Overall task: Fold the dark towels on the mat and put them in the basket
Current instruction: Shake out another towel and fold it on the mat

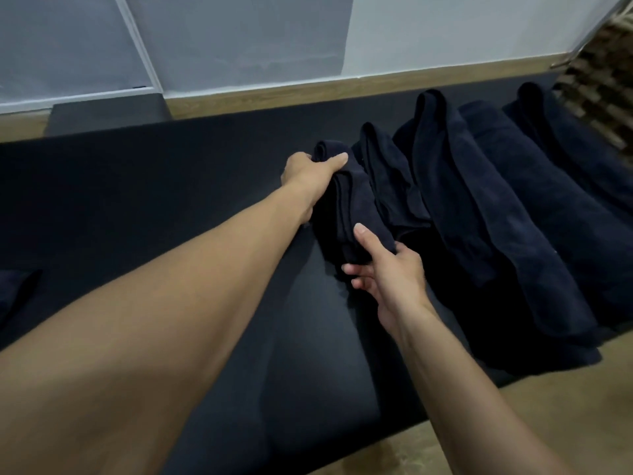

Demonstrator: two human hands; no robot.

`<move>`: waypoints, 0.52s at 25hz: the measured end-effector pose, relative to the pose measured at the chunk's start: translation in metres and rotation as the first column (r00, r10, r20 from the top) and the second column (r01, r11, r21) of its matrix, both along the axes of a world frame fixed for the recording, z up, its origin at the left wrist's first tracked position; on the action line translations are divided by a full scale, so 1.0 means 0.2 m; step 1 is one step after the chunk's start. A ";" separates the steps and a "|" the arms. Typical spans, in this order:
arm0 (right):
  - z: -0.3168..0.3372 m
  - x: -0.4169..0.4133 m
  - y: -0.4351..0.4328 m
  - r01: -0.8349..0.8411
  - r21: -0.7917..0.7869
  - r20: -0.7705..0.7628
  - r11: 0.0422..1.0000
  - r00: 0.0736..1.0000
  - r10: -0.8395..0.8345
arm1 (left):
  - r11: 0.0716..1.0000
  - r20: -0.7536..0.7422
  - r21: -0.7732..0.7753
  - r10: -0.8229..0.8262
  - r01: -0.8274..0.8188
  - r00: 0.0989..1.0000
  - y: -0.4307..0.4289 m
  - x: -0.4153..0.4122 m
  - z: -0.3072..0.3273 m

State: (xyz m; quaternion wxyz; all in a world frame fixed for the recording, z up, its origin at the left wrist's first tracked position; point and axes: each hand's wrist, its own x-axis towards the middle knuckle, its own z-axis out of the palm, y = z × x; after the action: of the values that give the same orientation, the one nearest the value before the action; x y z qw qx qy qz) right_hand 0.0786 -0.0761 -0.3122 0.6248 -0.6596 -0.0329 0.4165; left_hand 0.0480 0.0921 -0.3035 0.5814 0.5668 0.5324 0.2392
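Note:
A narrow folded dark towel (352,204) lies at the left end of a row of several dark navy towels (486,200) on the black mat (171,186). My left hand (310,176) grips its far end, thumb over the top and fingers round the left side. At the near end my right hand (383,269) pinches the towel, thumb on top and fingers tucked under the edge. The woven basket (603,84) shows at the top right corner, partly cut off by the frame.
The mat lies on a wooden floor (274,94) along a white wall. A dark grey block (109,114) sits past the mat's far left edge. A bit of dark cloth (13,289) shows at the left frame edge.

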 end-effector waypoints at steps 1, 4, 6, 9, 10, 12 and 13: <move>-0.01 0.00 0.00 0.039 0.009 -0.025 0.999 0.999 -0.039 | 1.000 -0.008 0.003 -0.015 0.015 1.000 -0.03 0.00 -0.03; -0.03 -0.01 0.01 0.126 0.030 -0.076 0.992 0.989 -0.123 | 0.996 -0.121 0.059 -0.055 0.062 0.991 -0.09 0.00 -0.07; -0.04 -0.01 0.02 0.167 0.039 -0.080 0.985 0.983 -0.163 | 0.994 -0.149 0.068 -0.072 0.083 0.986 -0.11 -0.01 -0.09; -0.03 -0.02 0.06 0.209 0.059 -0.082 0.976 0.976 -0.204 | 0.998 -0.036 0.058 -0.023 0.025 0.999 -0.14 -0.02 -0.11; -0.02 -0.02 0.07 0.217 0.061 -0.082 0.974 0.974 -0.212 | 0.998 -0.018 0.069 -0.011 0.012 1.000 -0.16 -0.02 -0.11; 0.00 -0.03 0.07 0.223 0.052 -0.080 0.973 0.973 -0.219 | 0.996 -0.061 0.086 -0.027 0.032 0.998 -0.20 -0.04 -0.10; 0.00 -0.04 0.07 0.212 0.044 -0.074 0.976 0.975 -0.208 | 0.996 -0.088 0.069 -0.052 0.059 0.995 -0.21 -0.06 -0.09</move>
State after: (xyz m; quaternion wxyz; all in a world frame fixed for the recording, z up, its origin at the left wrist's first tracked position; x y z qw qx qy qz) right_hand 0.0703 -0.0624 -0.3121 0.6828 -0.6283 0.0480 0.3697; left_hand 0.0362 0.0495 -0.3213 0.5439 0.6115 0.5320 0.2173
